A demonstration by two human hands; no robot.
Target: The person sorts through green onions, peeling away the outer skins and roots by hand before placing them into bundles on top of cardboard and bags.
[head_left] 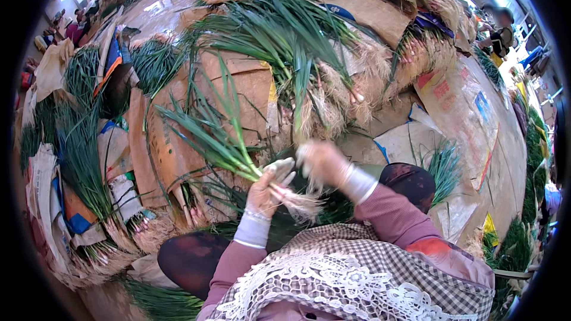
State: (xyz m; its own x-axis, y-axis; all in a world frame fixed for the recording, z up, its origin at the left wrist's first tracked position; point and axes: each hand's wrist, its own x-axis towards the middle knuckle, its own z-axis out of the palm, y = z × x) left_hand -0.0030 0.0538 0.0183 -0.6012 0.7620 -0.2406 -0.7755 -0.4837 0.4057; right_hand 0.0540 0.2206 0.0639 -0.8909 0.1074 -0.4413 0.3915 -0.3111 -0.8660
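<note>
Green onion bunch [229, 148]: centre of frame, slightly left, leaves fanning toward the upper left, white stems and pale root tuft [297, 202] pointing down and right. Held in the left hand [264, 193], fingers closed tight around the stem section just above the roots. Right hand [321, 163]: just beside the left, directly above the root tuft, blurred by motion; fingers curled, but whether pinching a strand or empty cannot be told.

Risks from this position:
- Slippage. Only a short length of stem gripped; long leaves levering against the fist. Possible loss of single stalks out of the bunch onto the lap.
- Tearing. Pull on roots or outer skin while the bunch is clamped hard; likely snapping of the white stem or stripping of good layers.
- Bruising. Leaves bent where they leave the fist; creasing probable under a tighter squeeze.
- Soiling. Loosened dirt and root fibres falling onto the checked apron [369, 267] below.

Surroundings: flattened cardboard sheets [238, 83] across the middle and upper frame, carrying large heaps of onions [285, 35] with roots toward the viewer. More bundles [83, 142] along the left edge. Trimmed leaves in the lower right. Another person [499, 30] at the upper right, well apart.
</note>
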